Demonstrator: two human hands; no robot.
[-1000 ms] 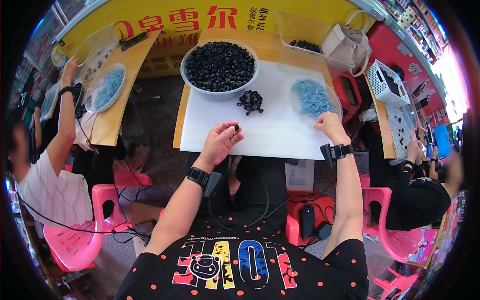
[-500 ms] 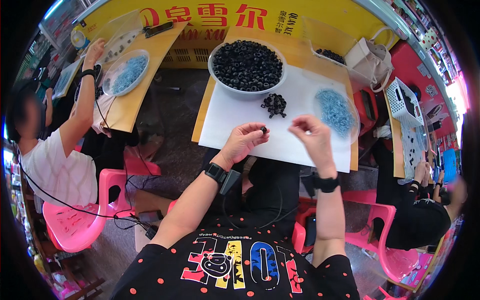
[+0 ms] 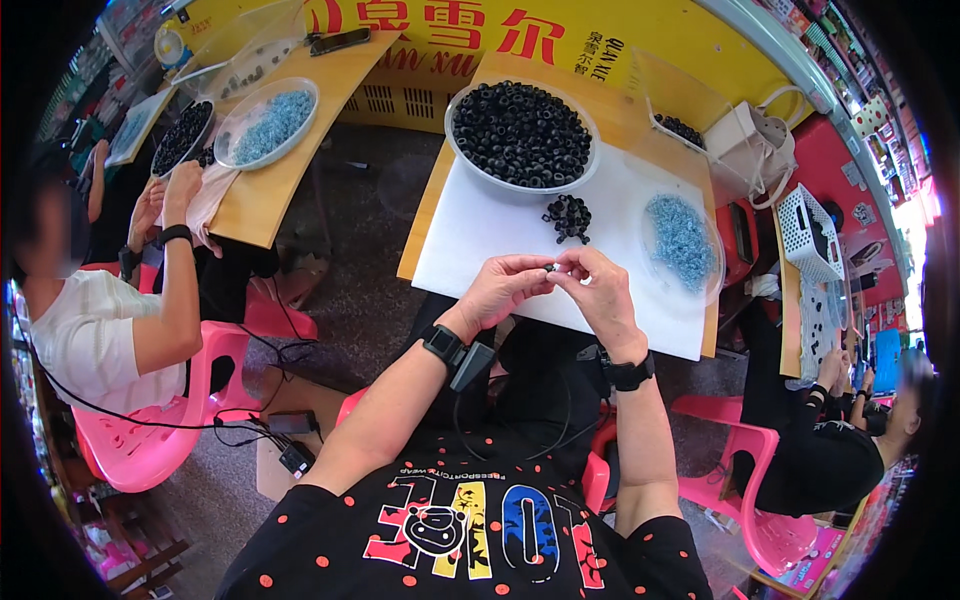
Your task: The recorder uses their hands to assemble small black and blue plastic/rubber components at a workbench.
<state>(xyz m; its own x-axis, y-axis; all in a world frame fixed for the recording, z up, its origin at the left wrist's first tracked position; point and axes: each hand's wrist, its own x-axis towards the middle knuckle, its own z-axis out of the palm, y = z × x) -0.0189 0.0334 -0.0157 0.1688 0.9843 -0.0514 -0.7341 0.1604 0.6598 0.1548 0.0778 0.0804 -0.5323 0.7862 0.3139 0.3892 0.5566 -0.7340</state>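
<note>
My left hand [image 3: 492, 293] pinches a small black ring-shaped piece [image 3: 549, 268] above the near edge of a white sheet [image 3: 455, 245]. Thumb and forefinger of my right hand [image 3: 605, 300] meet at that piece, closed on something tiny and pale that I cannot make out. Just beyond my hands lies a small heap of black ring-shaped pieces [image 3: 568, 218]. Farther back stands a white bowl [image 3: 470, 170] full of similar pieces. On the right, a clear plate [image 3: 716, 284] holds a pile of small pale-blue transparent pieces [image 3: 682, 240].
A clear bin with black pieces [image 3: 680, 130] and a white handbag [image 3: 745, 150] are at the back right. At left, a co-worker [image 3: 105, 330] sits by another table with a plate of blue pieces [image 3: 275, 125]. Pink chairs [image 3: 145, 440] flank me.
My right hand has moved left from beside the plate and now meets my left hand at the black piece. The left co-worker's raised hand has come down off the table's far side.
</note>
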